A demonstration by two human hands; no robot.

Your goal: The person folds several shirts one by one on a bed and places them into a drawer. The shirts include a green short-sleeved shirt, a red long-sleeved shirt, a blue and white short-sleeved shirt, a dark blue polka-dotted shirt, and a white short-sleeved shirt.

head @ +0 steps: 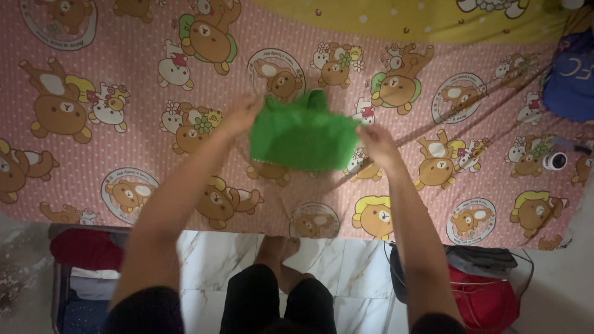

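Both hands up over bed, each pinching one side of green garment (303, 139). L hand (240, 115) grips its left edge, fingers closed on cloth; R hand (377, 145) grips right edge, same way. Garment held spread betw. hands, just above pink bedsheet (124, 93) w/ cartoon bear print. Yellow dotted fabric (402, 18) along top of bed. Blue cloth (572, 77) at far right edge. Open case (83, 272) w/ folded clothes on floor lower left; red bag (486, 300) lower right. Small white round object (555, 161) on sheet, right side.
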